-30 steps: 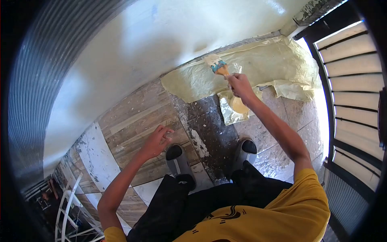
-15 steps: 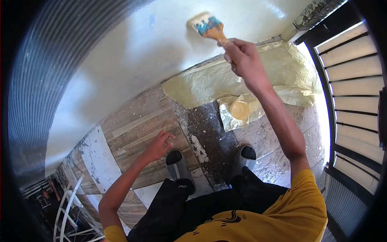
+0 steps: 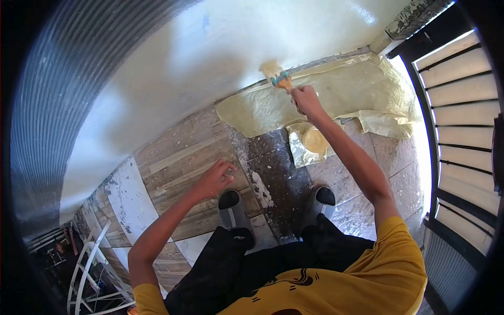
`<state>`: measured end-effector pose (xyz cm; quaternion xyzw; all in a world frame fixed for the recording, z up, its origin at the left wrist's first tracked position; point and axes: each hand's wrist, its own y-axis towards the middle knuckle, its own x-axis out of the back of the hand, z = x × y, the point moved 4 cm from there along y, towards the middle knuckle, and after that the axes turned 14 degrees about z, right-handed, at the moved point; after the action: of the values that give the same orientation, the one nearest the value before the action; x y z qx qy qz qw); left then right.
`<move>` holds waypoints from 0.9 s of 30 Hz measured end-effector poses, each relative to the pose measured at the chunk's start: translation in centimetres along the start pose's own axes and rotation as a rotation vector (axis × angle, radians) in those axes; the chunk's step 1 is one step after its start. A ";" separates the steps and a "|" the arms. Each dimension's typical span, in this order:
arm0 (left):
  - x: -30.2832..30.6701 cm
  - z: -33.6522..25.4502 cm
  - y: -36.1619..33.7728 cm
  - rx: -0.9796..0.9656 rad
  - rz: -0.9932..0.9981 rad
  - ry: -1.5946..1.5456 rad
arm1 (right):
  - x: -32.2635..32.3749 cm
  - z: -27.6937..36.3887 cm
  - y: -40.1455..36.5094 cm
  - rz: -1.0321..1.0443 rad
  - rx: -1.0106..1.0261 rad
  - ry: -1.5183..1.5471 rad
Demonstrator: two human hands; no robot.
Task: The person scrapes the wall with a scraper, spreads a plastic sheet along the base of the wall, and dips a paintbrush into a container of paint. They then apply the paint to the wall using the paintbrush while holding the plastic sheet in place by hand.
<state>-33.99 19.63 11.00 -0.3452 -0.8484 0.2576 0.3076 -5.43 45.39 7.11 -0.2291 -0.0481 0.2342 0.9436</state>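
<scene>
In my right hand (image 3: 308, 101) is a paintbrush (image 3: 281, 80), gripped by its wooden handle. Its bristles are pale with paint, and blue paint marks the ferrule. The brush head is at the lower part of the white wall (image 3: 210, 58), just above the floor edge; the bristles appear to touch the wall. My left hand (image 3: 214, 179) hangs over the wood-patterned tiles with its fingers loosely apart, holding nothing. Below my right forearm a round tub of cream-coloured paint (image 3: 315, 140) stands on a piece of crumpled yellowish paper (image 3: 300, 155).
A long sheet of yellowish paper (image 3: 346, 86) covers the floor along the wall. A barred gate (image 3: 457, 126) is on the right, corrugated metal (image 3: 47, 121) on the left. A white metal frame (image 3: 86, 268) stands at lower left. My feet are on paint-spattered tiles.
My right hand has brought the paintbrush down the wall, from higher up to near the floor edge. My left hand has shifted slightly up and to the right, still empty.
</scene>
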 end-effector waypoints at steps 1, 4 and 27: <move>0.0 -0.3 -0.2 -0.007 0.006 -0.008 | -0.5 0.5 0.8 -0.032 0.069 -0.006; -0.5 0.2 -0.7 -0.008 -0.018 -0.014 | -1.7 8.1 -1.1 -0.013 0.142 -0.169; -1.9 1.3 2.2 -0.001 0.087 0.063 | 10.1 2.6 -11.3 -0.185 0.058 -0.399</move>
<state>-32.83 19.33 8.03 -0.3898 -0.8228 0.2592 0.3224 7.72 42.27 14.41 -0.1455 -0.2481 0.1887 0.9390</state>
